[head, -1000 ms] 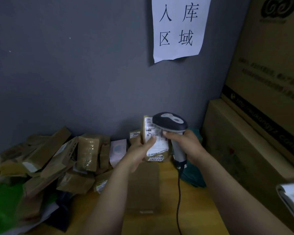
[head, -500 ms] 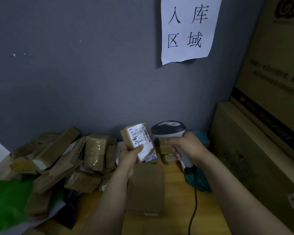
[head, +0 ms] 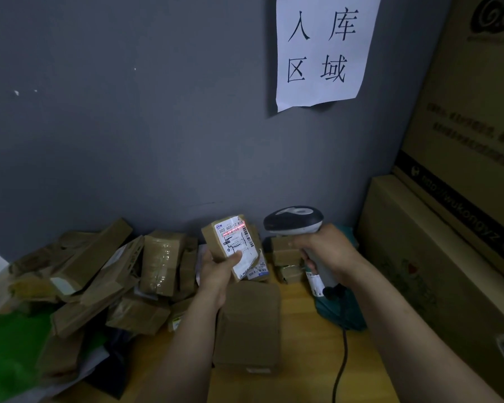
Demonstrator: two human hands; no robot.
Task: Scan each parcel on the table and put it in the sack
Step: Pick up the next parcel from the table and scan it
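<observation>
Head view: the left hand holds a small brown parcel raised above the wooden table, fingers curled behind it and the thumb pressed on the lower part of its white shipping label, which faces the camera. A red scan line falls across the top of the label, beside the barcode. The right hand grips the handle of a grey-and-white handheld scanner, whose head points left toward the parcel; scanner and parcel are near each other but apart. A black cable runs from the base of the handle down over the table. Under the left forearm a flat brown parcel lies on the table, and behind the held parcel several small boxes are stacked against the grey wall. A loose heap of brown parcels fills the left of the table, with green material at the lower-left edge. A teal bag lies below the scanner. Large cardboard cartons stand at the right, and a paper sign with four printed characters hangs on the wall.
</observation>
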